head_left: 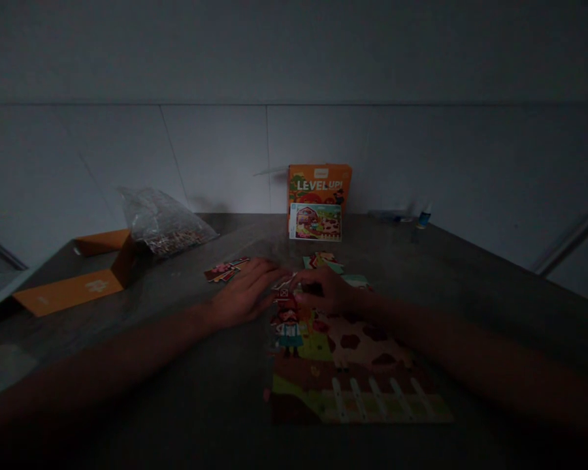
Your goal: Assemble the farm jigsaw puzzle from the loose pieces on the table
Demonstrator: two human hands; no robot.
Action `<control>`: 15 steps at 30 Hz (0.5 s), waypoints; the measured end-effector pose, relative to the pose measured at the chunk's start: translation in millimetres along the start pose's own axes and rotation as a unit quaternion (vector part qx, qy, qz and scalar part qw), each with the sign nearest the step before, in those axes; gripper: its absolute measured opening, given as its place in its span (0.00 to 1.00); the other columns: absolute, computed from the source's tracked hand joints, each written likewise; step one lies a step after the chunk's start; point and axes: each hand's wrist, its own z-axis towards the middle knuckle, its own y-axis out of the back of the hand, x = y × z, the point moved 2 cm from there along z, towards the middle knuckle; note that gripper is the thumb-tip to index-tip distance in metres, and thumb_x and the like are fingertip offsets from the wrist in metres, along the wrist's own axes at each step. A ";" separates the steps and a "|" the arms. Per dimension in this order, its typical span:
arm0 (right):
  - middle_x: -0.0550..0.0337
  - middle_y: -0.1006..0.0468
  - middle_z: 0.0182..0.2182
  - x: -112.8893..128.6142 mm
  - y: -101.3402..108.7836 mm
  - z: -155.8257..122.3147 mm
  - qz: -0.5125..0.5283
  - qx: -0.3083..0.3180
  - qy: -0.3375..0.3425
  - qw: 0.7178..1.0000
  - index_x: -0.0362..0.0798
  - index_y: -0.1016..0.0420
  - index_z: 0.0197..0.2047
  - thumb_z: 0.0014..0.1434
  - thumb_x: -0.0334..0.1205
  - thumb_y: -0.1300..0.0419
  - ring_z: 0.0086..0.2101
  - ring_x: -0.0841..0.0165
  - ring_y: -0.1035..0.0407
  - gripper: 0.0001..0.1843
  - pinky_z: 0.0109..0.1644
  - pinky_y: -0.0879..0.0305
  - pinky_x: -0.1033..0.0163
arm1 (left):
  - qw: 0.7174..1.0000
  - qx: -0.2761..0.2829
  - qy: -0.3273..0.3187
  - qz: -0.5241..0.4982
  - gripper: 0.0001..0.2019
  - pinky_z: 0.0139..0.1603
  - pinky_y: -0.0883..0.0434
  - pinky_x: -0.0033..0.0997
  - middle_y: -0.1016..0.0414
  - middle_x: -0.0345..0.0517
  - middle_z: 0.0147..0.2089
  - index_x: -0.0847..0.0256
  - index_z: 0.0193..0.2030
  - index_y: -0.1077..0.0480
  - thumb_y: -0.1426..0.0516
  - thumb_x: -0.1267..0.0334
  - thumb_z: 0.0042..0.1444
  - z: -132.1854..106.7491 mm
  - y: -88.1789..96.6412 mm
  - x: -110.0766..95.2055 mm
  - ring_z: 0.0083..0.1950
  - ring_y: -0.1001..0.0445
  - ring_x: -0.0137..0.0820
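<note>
A partly joined farm jigsaw puzzle lies on the grey table, showing a spotted cow, a farmer and a white fence. At its upper left edge, my right hand is closed, thumb and forefinger on a puzzle piece with a red barn. My left hand rests palm down just left of that piece, fingers stretched out and fingertips near it. Loose puzzle pieces lie beyond the left hand. More pieces sit just past the right hand. Dim light blurs the fingertips.
An orange box stands against the wall with a picture card leaning on it. At the left are an open orange box part and a clear plastic bag of pieces. A small bottle stands at the back right.
</note>
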 end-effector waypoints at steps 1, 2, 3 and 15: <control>0.71 0.39 0.18 0.5 -0.5 0.3 0.004 0.004 0.000 1.000 0.42 0.26 0.40 0.59 0.44 0.40 0.20 0.76 0.48 0.13 0.25 0.51 0.69 | 1.000 0.001 -0.013 -0.003 0.19 0.57 0.30 0.45 0.31 0.55 0.54 0.62 0.62 0.41 0.47 0.68 0.64 0.5 0.2 -1.6 0.57 0.33 0.41; 0.71 0.38 0.18 0.7 -1.0 0.7 0.002 0.007 -0.002 1.000 0.43 0.25 0.40 0.59 0.46 0.39 0.20 0.76 0.47 0.14 0.25 0.51 0.69 | 1.000 0.008 -0.024 -0.012 0.18 0.56 0.29 0.43 0.31 0.54 0.53 0.61 0.61 0.40 0.47 0.69 0.65 0.7 0.0 -2.9 0.56 0.32 0.39; 0.70 0.36 0.19 0.9 -1.3 1.1 -0.004 0.008 -0.003 1.000 0.43 0.25 0.39 0.59 0.47 0.38 0.20 0.76 0.46 0.14 0.26 0.50 0.69 | 0.999 0.017 -0.030 -0.024 0.17 0.55 0.28 0.41 0.30 0.54 0.53 0.60 0.60 0.39 0.47 0.68 0.65 0.9 -0.4 -3.8 0.55 0.31 0.38; 0.65 0.33 0.18 -0.4 -2.5 1.7 -0.134 0.003 -0.029 0.990 0.46 0.33 0.24 0.58 0.39 0.45 0.21 0.75 0.44 0.12 0.28 0.50 0.67 | 0.984 0.124 0.060 -0.111 0.17 0.60 0.30 0.46 0.26 0.52 0.57 0.57 0.59 0.30 0.48 0.64 0.65 5.0 -11.2 6.2 0.58 0.28 0.39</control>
